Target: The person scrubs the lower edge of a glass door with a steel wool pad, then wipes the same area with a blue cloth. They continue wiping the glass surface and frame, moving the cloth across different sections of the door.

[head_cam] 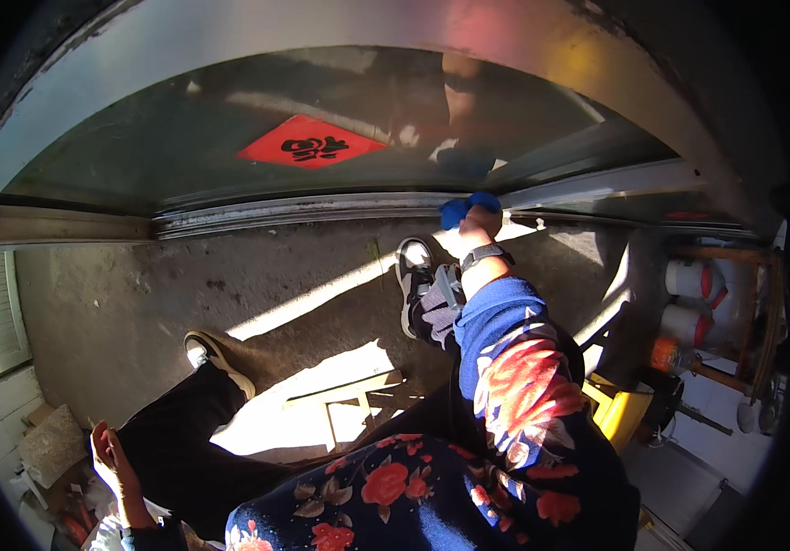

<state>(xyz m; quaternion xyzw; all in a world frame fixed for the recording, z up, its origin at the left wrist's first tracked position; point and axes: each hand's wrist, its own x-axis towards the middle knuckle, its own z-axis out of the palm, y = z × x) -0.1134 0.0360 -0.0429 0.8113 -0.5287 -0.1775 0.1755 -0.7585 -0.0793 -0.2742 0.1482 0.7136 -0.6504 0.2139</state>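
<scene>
A blue cloth [462, 210] is gripped in my right hand [481, 222], at the lower metal frame [312, 206] of a glass window pane. A black band is around that wrist. On the glass [181, 144] is a red diamond-shaped paper [311, 142] with a black character, and the blue cloth shows again as a reflection. My left hand [112, 461] is at the lower left, away from the glass, its fingers slightly bent with nothing seen in them.
The concrete floor [112, 303] has bright sun patches, with my shoes on it. A yellow stool [625, 417] stands at the right, near a wooden rack [766, 317] with white containers [687, 277]. A grey stone-like block [54, 444] lies at the lower left.
</scene>
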